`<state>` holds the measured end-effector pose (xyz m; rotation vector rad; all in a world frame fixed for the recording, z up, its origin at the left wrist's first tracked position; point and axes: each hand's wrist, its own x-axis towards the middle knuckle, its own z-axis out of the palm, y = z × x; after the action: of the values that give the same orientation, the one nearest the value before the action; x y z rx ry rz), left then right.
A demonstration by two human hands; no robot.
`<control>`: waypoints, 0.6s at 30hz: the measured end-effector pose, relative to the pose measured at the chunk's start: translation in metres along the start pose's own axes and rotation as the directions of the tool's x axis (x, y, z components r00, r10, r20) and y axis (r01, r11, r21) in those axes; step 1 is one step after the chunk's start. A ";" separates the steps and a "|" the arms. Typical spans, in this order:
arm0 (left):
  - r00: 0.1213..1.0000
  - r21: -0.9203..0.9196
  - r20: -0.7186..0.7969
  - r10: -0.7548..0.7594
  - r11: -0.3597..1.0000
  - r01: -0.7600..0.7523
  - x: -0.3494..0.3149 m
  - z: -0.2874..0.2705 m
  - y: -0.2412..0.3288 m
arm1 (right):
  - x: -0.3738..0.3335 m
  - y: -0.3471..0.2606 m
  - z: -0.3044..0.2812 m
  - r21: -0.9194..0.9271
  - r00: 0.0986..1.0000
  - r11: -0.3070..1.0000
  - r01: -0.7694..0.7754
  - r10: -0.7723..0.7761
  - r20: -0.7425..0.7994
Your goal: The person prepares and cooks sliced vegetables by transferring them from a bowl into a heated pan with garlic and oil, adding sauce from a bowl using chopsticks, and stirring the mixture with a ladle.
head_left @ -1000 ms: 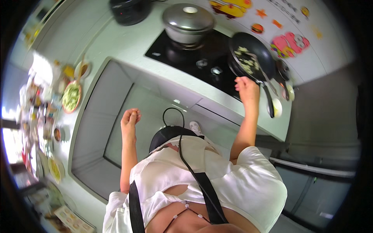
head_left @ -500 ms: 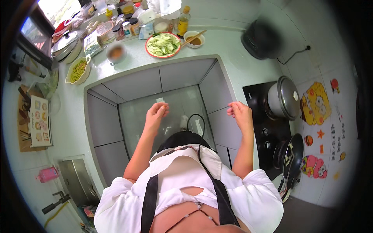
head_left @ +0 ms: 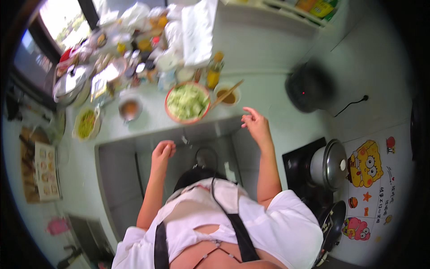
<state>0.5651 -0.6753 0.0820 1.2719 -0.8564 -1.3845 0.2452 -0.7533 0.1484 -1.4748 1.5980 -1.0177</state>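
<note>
My right hand (head_left: 255, 122) hangs in the air near the counter's inner edge, its fingers apart and holding nothing. Closest to it is a small white bowl (head_left: 232, 99) of brown sauce, with wooden chopsticks (head_left: 227, 93) laid across its rim. Left of that bowl, a red-rimmed plate (head_left: 168, 112) is heaped with pale green sliced vegetable (head_left: 188, 102). Lower and to the left, my left hand (head_left: 164, 149) is held over the gap between the counters, fingers curled in, with nothing visible in it. Neither hand touches anything.
On the stove at right stand a lidded pot (head_left: 330, 165) and a black pan (head_left: 332, 226). A dark round appliance (head_left: 309, 89) sits at the back right. At left are a dish of green strips (head_left: 85, 124), a small cup (head_left: 130, 110), a yellow oil bottle (head_left: 214, 71) and several jars.
The view has tilted up and moved nearer the back counter. My right hand has reached forward toward the sauce bowl, its fingers spreading. My left hand stays low and has curled more.
</note>
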 end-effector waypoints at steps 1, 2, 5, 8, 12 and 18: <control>1.000 0.016 0.014 0.007 1.000 -0.007 0.015 0.008 0.006 | 0.019 0.001 -0.008 0.020 0.998 0.999 0.026 -0.025 -0.052; 0.999 0.015 0.034 0.020 1.000 -0.020 0.031 0.012 0.008 | 0.036 -0.005 -0.016 0.008 0.992 0.999 0.052 -0.050 -0.118; 0.994 0.037 0.091 0.055 0.998 -0.058 0.066 0.031 0.032 | 0.078 -0.033 -0.042 0.027 0.934 0.982 0.188 -0.170 -0.315; 0.984 0.038 0.149 0.094 0.994 -0.101 0.094 0.052 0.060 | 0.111 -0.066 -0.070 0.035 0.820 0.942 0.333 -0.271 -0.504; 0.962 -0.002 0.204 0.180 0.983 -0.183 0.118 0.089 0.100 | 0.149 -0.094 -0.113 -0.079 0.639 0.878 0.472 -0.403 -0.655; 0.857 -0.055 0.333 0.393 0.915 -0.399 0.140 0.136 0.153 | 0.180 -0.123 -0.151 -0.138 0.564 0.857 0.496 -0.440 -0.699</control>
<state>0.4771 -0.8621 0.2195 0.8102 -1.2890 -1.2726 0.1463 -0.9251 0.3244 -1.5889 1.6393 -2.1644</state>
